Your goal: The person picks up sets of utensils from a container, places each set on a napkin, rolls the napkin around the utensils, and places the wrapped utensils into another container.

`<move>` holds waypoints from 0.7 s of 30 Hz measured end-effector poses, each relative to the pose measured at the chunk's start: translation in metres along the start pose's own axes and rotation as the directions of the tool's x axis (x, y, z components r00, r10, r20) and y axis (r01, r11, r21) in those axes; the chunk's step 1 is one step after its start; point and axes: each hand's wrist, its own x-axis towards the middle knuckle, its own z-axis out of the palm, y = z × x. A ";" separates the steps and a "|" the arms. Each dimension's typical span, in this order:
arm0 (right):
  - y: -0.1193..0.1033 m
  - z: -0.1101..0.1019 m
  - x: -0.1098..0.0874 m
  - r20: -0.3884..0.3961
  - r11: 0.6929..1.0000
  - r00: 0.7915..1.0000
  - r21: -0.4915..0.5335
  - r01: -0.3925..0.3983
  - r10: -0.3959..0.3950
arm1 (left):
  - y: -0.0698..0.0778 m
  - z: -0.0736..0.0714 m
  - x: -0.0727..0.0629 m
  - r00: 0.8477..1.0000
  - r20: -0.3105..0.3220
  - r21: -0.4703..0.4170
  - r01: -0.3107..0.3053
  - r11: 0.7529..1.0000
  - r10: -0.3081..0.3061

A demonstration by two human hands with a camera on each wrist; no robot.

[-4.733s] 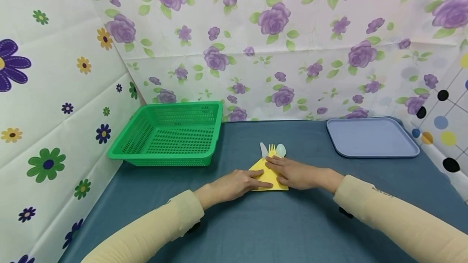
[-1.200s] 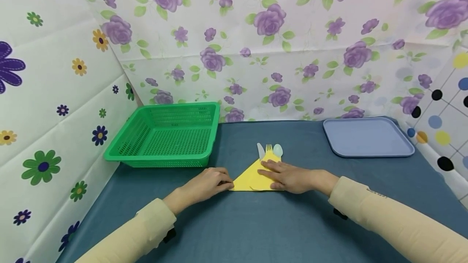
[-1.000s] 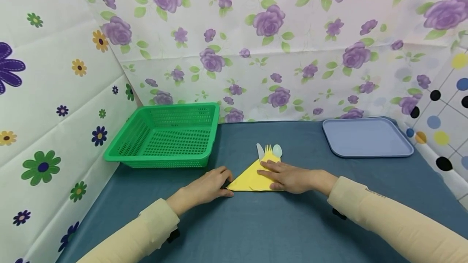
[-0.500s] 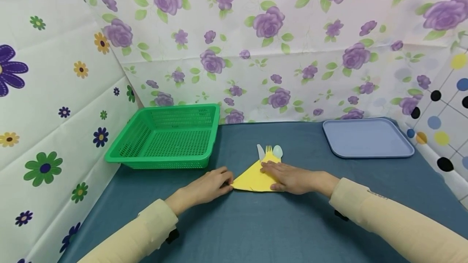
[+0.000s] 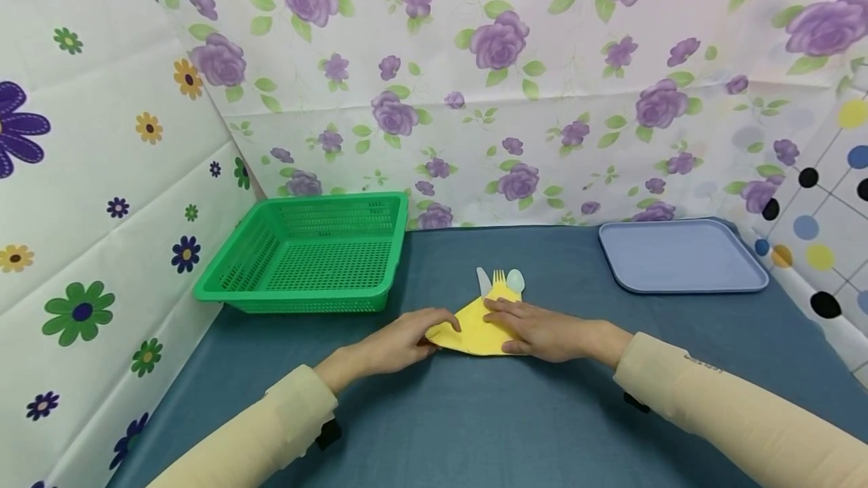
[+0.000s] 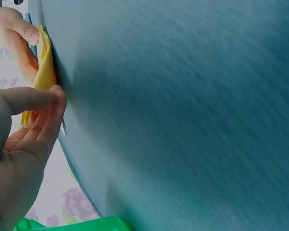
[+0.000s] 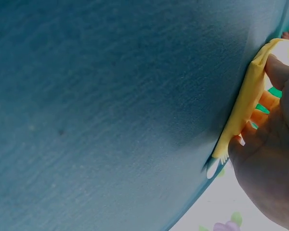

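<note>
A folded yellow napkin (image 5: 478, 330) lies on the blue-covered table, wrapped around cutlery. Out of its top stick a pale knife (image 5: 484, 281), a yellow fork (image 5: 499, 276) and a pale green spoon (image 5: 516, 279). My left hand (image 5: 404, 339) pinches the napkin's left corner, which is lifted and curls a little; the left wrist view shows thumb and fingers (image 6: 55, 98) meeting at it. From the right, my right hand (image 5: 542, 332) rests on the napkin with fingers spread, pressing it down. The handles of the cutlery are hidden inside the napkin.
A green plastic basket (image 5: 308, 302) stands at the back left. At the back right lies a pale blue tray (image 5: 685, 254). Flowered sheets (image 5: 590, 36) hang behind the table and along its left side; a dotted sheet is on the right.
The napkin's left flap, folded over at first, was spread out to a point. My left hand has since moved slightly right, curling that corner up. The right hand has stayed on the napkin.
</note>
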 end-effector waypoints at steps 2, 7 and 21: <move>0.000 0.000 0.000 0.003 1.000 1.000 -0.001 0.004 -0.004 | 0.000 0.001 0.002 1.000 -0.014 0.041 -0.010 0.999 0.010; 0.001 -0.002 0.000 0.015 1.000 1.000 0.014 0.014 -0.014 | 0.000 0.004 0.004 0.995 -0.093 0.062 -0.028 0.998 0.033; 0.003 -0.003 0.001 0.023 0.999 1.000 0.024 0.020 -0.021 | -0.006 0.009 0.009 0.980 -0.194 -0.202 -0.091 0.975 0.051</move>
